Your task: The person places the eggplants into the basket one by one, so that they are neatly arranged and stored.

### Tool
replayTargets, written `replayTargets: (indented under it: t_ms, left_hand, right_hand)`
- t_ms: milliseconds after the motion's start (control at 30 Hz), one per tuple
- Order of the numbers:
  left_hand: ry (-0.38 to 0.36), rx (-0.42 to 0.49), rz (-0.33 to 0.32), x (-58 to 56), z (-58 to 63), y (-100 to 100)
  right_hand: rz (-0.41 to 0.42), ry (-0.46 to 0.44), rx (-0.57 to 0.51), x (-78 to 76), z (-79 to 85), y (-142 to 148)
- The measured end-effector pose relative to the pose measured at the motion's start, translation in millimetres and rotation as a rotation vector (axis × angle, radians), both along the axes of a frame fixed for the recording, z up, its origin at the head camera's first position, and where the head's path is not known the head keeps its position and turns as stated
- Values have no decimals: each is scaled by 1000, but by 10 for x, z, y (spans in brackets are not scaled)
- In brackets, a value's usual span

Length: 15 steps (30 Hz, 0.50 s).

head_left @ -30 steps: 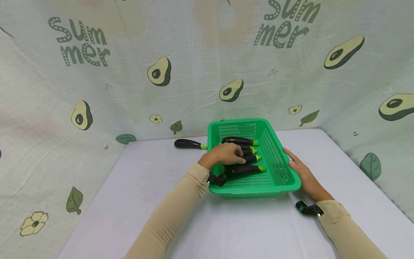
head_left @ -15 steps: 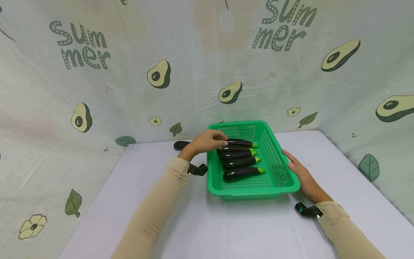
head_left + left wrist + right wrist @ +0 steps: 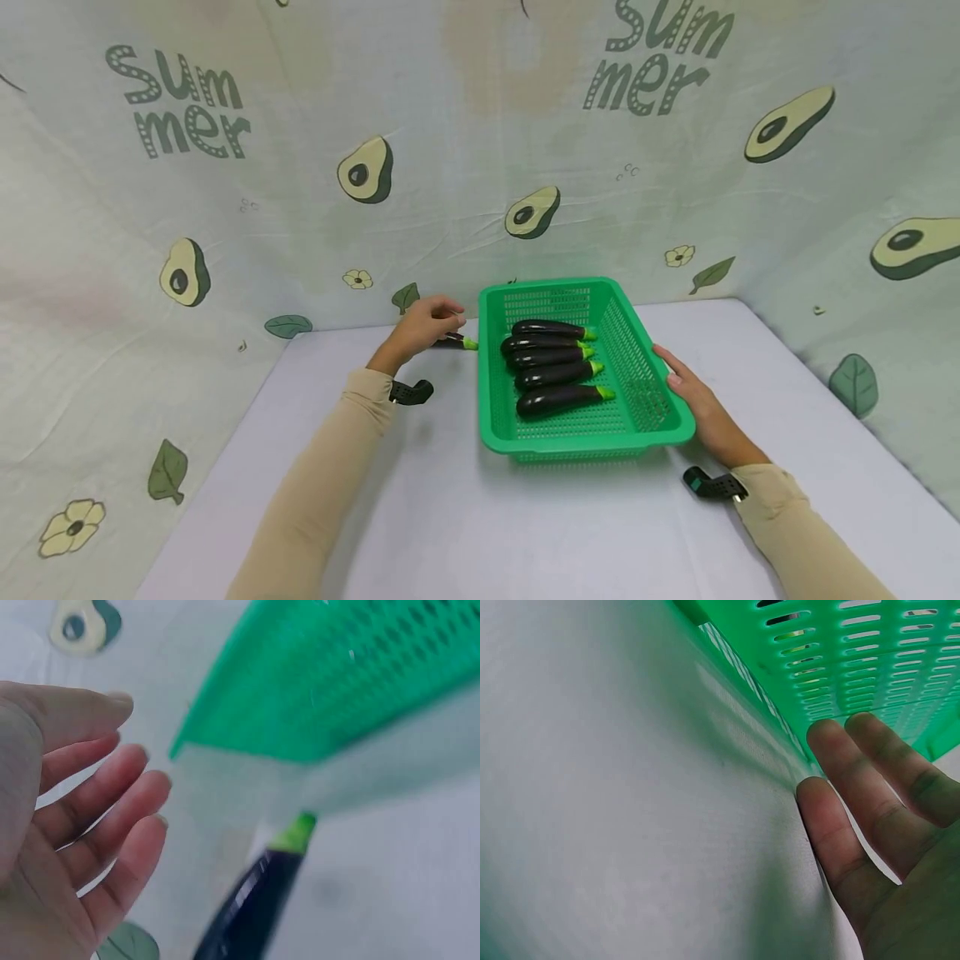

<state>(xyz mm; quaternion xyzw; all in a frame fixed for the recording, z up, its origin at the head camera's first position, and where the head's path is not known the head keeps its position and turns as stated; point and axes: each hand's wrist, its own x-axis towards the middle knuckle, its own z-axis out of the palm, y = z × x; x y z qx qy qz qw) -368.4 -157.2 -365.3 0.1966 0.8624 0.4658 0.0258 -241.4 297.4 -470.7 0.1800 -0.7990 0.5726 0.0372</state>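
My left hand (image 3: 422,327) hovers left of the green basket (image 3: 491,421), over an eggplant (image 3: 459,342) on the table that it partly hides. In the left wrist view the fingers (image 3: 124,855) are loosely bent and hold nothing; the eggplant (image 3: 259,900) lies apart from them, its green stem end toward the basket. My right hand (image 3: 705,407) rests against the basket's right side. The right wrist view shows its fairly straight fingers (image 3: 866,780) touching the slotted wall (image 3: 829,645). Several dark eggplants (image 3: 558,401) lie side by side inside the basket, stems to the right.
A white-covered table (image 3: 480,525) carries the basket near its back edge. Behind and beside the table hangs a pale cloth (image 3: 450,100) printed with avocados, leaves and flowers. Black wrist devices (image 3: 412,392) sit on both wrists.
My left hand has withdrawn from among the eggplants in the basket and moved left over the rim to the eggplant on the table. The right hand has stayed at the basket's side.
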Motion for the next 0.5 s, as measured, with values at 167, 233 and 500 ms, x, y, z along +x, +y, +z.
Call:
replayTargets:
  t_ms: [167,233,500]
  left_hand:
    - [100,-110,88,-86,-101,-135]
    - [131,-157,123,-114,-125,-194]
    - [188,-341,188,-262,-227,-405]
  right_hand:
    - [6,5,-8,7,6,17]
    - [9,1,-13,14,12,10]
    - [0,0,-10,30,30,6]
